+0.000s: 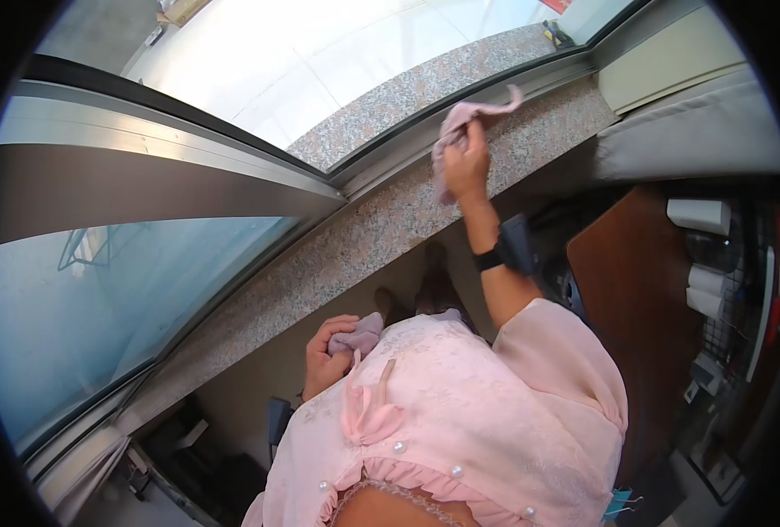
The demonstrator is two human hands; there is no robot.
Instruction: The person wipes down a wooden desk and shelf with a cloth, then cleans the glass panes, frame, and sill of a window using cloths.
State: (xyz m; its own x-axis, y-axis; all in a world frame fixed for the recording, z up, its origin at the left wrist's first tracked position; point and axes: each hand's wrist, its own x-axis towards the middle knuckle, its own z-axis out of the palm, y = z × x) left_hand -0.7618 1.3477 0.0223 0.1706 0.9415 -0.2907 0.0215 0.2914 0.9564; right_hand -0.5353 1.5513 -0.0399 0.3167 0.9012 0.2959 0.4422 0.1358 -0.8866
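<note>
Nearest, in front of the pink top (443, 369), a bunched purple cloth (357, 335) is held by the left hand (324, 353). The fingers are curled around the cloth, and the left arm is kept bent, close to the body. This hand is kept off the sill (364, 233), on the near side of its near edge.

A bit farther, a black wristband (515, 246) is worn on the right arm, which is stretched forward across the near edge. The right hand (467, 167) is held over the sill, nearer its right end than its left end. A thin pink cloth (450, 133) is pinched in this grip. One part is hung down beside the hand, and a thin tail is pointed toward the right end. Whether the sill is pressed by the cloth cannot be told.

The work is judged to be partly done, since both cloths are held and neither has been put down. How much of the sill has been gone over cannot be told. Putting down both cloths is left.

Farther on, the far edge is lined by a metal window frame (396, 167), and a pale floor (320, 75) is seen outside.
</note>
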